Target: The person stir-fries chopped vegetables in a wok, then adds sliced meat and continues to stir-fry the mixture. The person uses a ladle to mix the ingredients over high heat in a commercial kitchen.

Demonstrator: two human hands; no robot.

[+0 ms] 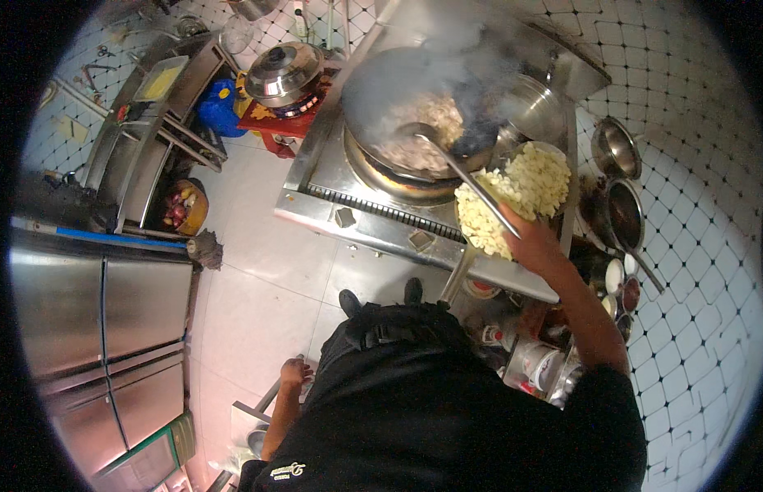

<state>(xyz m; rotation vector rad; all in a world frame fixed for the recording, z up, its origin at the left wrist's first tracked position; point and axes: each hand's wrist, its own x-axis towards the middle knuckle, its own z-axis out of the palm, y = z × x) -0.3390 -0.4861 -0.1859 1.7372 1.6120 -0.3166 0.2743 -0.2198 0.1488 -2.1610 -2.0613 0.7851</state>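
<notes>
My right hand (534,245) grips the metal handle of a cooking ladle (470,179). Its dark head rests among pale, chopped food (412,154), perhaps meat, inside a large wok (374,83) on the stove burner. Grey smoke or steam hides part of the wok's far side. Under my right forearm and hand lie heaps of pale yellow diced food (538,178); the nearer heap sits in a vessel with a long handle (459,275) that juts past the stove's front edge. My left hand (295,372) hangs low beside my hip, fingers curled; whether it holds anything is unclear.
A lidded pot (284,74) stands on a red stand (277,126) left of the stove (381,230). Metal strainers or ladles (624,212) and small containers (615,277) line the right wall. Steel refrigerator doors (144,307) and a metal shelf unit (141,166) flank the left.
</notes>
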